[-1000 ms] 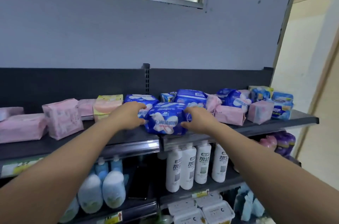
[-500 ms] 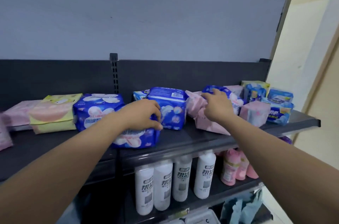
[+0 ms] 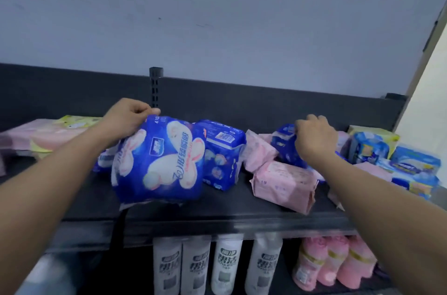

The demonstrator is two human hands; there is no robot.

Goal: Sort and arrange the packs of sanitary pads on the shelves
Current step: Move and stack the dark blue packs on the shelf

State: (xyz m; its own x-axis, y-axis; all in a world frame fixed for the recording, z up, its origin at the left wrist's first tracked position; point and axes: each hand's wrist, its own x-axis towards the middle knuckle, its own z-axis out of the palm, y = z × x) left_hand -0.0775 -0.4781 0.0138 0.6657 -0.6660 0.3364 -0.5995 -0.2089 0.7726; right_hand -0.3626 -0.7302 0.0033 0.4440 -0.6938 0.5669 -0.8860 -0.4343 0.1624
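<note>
At the shelf [image 3: 229, 215], left grip [image 3: 127, 118] pinching large blue pack [image 3: 157, 164] at top edge, right grip [image 3: 314, 137] round small blue pack [image 3: 283, 143].

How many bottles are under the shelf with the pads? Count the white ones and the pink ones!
White bottles: 4
Pink bottles: 3
Total: 7
The bottom left is too blurred to count.

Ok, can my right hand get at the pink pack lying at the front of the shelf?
Probably not yet: the pink pack lies free close in front of the right hand, but its fingers are gripping a dark blue pack.
</note>
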